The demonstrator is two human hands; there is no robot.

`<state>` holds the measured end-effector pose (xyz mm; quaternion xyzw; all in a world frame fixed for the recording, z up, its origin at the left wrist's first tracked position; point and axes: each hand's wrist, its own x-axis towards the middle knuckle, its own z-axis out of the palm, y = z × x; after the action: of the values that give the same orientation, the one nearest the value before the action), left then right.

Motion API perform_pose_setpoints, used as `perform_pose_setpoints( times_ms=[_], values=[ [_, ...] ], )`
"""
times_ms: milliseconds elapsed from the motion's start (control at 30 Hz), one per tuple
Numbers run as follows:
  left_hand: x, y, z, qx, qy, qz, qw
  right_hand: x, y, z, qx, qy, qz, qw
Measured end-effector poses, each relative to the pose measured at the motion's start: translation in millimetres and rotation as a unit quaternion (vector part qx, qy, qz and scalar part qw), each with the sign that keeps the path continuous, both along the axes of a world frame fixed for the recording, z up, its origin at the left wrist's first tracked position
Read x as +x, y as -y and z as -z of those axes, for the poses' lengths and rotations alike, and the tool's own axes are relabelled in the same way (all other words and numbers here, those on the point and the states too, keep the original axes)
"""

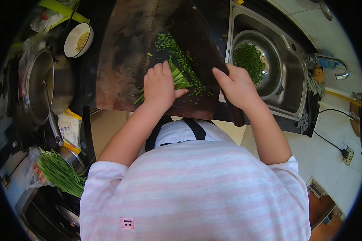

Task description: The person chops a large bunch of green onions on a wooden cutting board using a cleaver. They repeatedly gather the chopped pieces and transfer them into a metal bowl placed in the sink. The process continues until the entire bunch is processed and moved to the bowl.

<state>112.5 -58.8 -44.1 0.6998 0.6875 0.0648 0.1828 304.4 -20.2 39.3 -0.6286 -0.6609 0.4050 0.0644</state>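
Note:
My left hand presses a bunch of green chives onto a dark wooden cutting board. The cut ends face right, and a few longer tips stick out left below my palm. In my right hand is the handle of a large cleaver. Its broad dark blade slants up and left over the board, beside the bunch. Chopped chives lie in a band between the bunch and the blade. The blade hides part of the board and perhaps more cut pieces.
A metal bowl of chopped greens sits in the steel sink at right. On the left are a white bowl with minced bits, a pan with a utensil, and a bundle of long chives.

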Motion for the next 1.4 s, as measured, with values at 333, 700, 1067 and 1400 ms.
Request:
perform_pose_setpoints(
  times_ms=[333, 700, 1067, 1400],
  values=[
    [-28.5, -5.4, -12.7, -0.032, 0.057, 0.011, 0.998, 25.4, 14.9, -10.7, -0.032, -0.096, 0.088, 0.991],
    [-45.3, -16.4, -4.5, 0.103, 0.003, 0.033, 0.994, 37.1, 22.1, -3.3, -0.008, -0.083, 0.069, 0.994],
    [-64.3, -54.2, -6.5, -0.052, 0.46, -0.204, 0.863, 40.6, 24.2, -0.9, 0.014, -0.064, 0.058, 0.996],
    [-60.7, -53.8, 0.7, -0.04, 0.604, -0.214, 0.767, 43.4, 25.5, -0.4, 0.0, -0.06, 0.067, 0.996]
  ],
)
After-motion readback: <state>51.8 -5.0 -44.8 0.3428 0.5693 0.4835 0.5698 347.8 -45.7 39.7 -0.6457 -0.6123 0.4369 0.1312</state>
